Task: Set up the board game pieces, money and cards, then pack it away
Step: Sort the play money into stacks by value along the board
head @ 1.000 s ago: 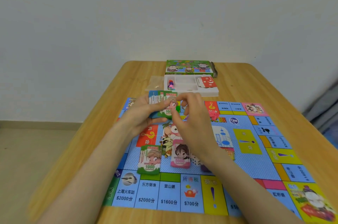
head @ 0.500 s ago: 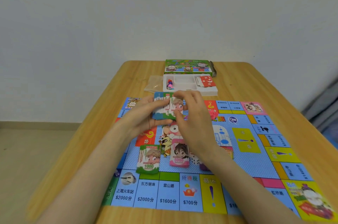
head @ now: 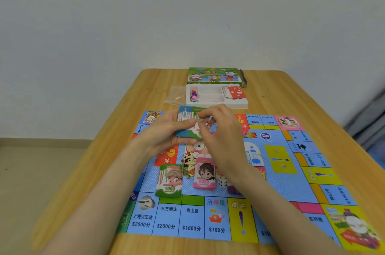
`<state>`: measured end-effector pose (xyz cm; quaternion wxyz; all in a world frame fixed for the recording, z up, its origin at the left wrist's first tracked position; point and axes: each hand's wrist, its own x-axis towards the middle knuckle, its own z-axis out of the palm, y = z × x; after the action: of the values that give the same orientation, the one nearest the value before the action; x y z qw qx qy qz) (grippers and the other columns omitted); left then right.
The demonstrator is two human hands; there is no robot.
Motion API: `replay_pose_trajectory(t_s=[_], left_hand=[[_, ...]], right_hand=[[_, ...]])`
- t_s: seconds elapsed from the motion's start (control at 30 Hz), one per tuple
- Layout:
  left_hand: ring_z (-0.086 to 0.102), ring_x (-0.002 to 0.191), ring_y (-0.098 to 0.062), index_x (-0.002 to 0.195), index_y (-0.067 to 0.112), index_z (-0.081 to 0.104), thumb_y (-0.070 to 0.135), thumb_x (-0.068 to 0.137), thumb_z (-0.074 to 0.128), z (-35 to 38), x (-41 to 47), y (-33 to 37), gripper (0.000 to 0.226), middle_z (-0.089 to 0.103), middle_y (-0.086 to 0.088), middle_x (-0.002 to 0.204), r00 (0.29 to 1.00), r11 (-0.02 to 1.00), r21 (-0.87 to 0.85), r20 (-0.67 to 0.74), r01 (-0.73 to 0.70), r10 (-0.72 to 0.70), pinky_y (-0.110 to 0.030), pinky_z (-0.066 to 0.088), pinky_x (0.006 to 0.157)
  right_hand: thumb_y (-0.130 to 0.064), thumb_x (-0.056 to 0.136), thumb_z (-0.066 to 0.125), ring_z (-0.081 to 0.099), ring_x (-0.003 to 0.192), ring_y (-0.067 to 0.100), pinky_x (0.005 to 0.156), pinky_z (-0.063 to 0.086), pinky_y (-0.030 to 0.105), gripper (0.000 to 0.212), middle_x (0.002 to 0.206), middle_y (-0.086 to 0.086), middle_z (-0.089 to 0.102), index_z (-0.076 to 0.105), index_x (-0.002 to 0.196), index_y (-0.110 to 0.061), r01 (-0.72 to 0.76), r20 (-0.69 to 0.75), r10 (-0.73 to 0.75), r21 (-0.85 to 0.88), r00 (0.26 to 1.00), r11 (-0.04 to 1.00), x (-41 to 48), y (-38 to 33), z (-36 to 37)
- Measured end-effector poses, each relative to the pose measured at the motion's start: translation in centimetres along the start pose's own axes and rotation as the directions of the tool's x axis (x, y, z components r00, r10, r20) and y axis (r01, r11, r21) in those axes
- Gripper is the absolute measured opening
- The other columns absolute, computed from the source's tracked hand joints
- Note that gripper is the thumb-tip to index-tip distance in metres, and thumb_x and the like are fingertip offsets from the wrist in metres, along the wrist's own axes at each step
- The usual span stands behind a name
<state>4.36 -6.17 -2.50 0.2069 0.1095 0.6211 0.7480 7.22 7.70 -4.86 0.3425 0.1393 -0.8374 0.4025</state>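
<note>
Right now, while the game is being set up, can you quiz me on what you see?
1. True or false: the green 1000 stack lies left of the pink 5000 stack.
2. What do the left hand and right hand hold together? A) a die B) paper notes C) a spoon
3. Fill in: the white tray sits between the board and the green ____.
Key: 1 true; 2 B; 3 box.
</note>
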Motion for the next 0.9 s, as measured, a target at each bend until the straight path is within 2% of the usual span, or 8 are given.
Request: replay_pose_trajectory(t_s=[0.1, 0.3, 0.4, 0.5, 0.57, 0.7, 0.8, 0.9], left_hand=[[0.069, 0.064, -0.013, 0.100, 0.010, 0.063, 0.006, 0.087, 0.058, 0.0, 0.1, -0.1, 0.015, 0.072, -0.002, 0.076, 0.999, 1.000, 0.030, -0.034, -0.008, 0.009, -0.020, 0.055, 0.049], [0.071, 0.067, -0.013, 0.101, 0.008, 0.062, 0.008, 0.085, 0.062, -0.4, 0.4, -0.3, 0.016, 0.074, -0.003, 0.079, 0.989, 1.000, -0.009, -0.146, -0.021, 0.019, -0.021, 0.056, 0.050], [0.071, 0.068, -0.013, 0.098, 0.010, 0.062, 0.005, 0.086, 0.060, -0.7, 0.6, -0.4, 0.013, 0.074, -0.001, 0.079, 0.979, 0.999, 0.006, -0.198, -0.036, 0.037, -0.026, 0.059, 0.057], [0.069, 0.060, -0.011, 0.095, 0.008, 0.061, 0.000, 0.087, 0.058, -0.6, 0.7, -0.4, 0.011, 0.072, 0.000, 0.070, 0.970, 0.999, -0.006, -0.238, -0.048, 0.046, -0.022, 0.055, 0.049], [0.067, 0.055, -0.012, 0.092, 0.007, 0.061, 0.001, 0.085, 0.060, -0.6, 0.6, -0.3, 0.010, 0.070, -0.001, 0.065, 0.968, 0.999, -0.010, -0.247, -0.039, 0.035, -0.022, 0.052, 0.047], [0.067, 0.061, -0.014, 0.097, 0.004, 0.063, 0.006, 0.085, 0.063, -0.9, 0.6, -0.3, 0.013, 0.071, -0.004, 0.072, 0.969, 0.999, 0.016, -0.244, -0.041, 0.044, -0.024, 0.055, 0.054], [0.067, 0.064, -0.013, 0.099, 0.004, 0.062, 0.004, 0.085, 0.063, -0.9, 0.7, -0.4, 0.014, 0.072, -0.003, 0.075, 0.968, 0.999, -0.002, -0.248, -0.043, 0.041, -0.023, 0.056, 0.057], [0.069, 0.068, -0.016, 0.105, 0.002, 0.061, 0.004, 0.082, 0.065, -0.9, 0.7, -0.4, 0.023, 0.073, -0.008, 0.082, 0.965, 0.999, -0.020, -0.261, -0.040, 0.034, -0.026, 0.058, 0.062]], right_hand=[[-0.001, 0.082, 0.064, 0.046, 0.073, 0.005, 0.067, 0.038, 0.017, 0.009, 0.082, -0.002, 0.058, 0.063, 0.082, -0.010, 0.007, -0.026, -0.006, 0.064, 1.000, 0.998, 0.1, -0.3, -0.3], [0.000, 0.090, 0.054, 0.055, 0.074, 0.010, 0.063, 0.046, 0.024, 0.018, 0.091, 0.001, 0.059, 0.058, 0.101, -0.014, -0.063, -0.006, 0.068, 0.303, 0.998, 0.951, 0.3, -1.3, -1.0], [-0.002, 0.091, 0.051, 0.062, 0.077, 0.020, 0.060, 0.049, 0.034, 0.016, 0.094, 0.005, 0.063, 0.059, 0.098, -0.015, -0.172, 0.103, 0.142, 0.418, 0.985, 0.892, 0.3, -1.5, -1.0], [0.000, 0.091, 0.054, 0.062, 0.066, 0.008, 0.057, 0.053, 0.027, 0.013, 0.078, 0.002, 0.064, 0.060, 0.090, -0.013, -0.293, 0.243, 0.191, 0.515, 0.951, 0.806, 0.2, -2.1, -1.2], [0.000, 0.088, 0.059, 0.060, 0.065, 0.006, 0.061, 0.053, 0.024, 0.015, 0.075, 0.005, 0.062, 0.059, 0.085, -0.015, -0.339, 0.310, 0.199, 0.510, 0.930, 0.790, 0.2, -2.3, -1.3], [-0.004, 0.085, 0.064, 0.061, 0.063, 0.011, 0.070, 0.052, 0.032, 0.014, 0.063, -0.004, 0.063, 0.060, 0.080, -0.016, -0.405, 0.482, 0.173, 0.431, 0.859, 0.806, 0.0, -2.3, -0.9], [-0.006, 0.085, 0.064, 0.057, 0.056, -0.002, 0.062, 0.043, 0.011, 0.009, 0.062, -0.006, 0.064, 0.060, 0.086, -0.014, -0.355, 0.581, 0.092, 0.359, 0.809, 0.863, -0.4, -2.6, -0.8], [-0.005, 0.086, 0.064, 0.053, 0.051, -0.007, 0.056, 0.038, 0.006, 0.004, 0.063, -0.004, 0.062, 0.062, 0.088, -0.008, -0.297, 0.621, 0.035, 0.324, 0.783, 0.898, -0.7, -2.9, -0.8]])
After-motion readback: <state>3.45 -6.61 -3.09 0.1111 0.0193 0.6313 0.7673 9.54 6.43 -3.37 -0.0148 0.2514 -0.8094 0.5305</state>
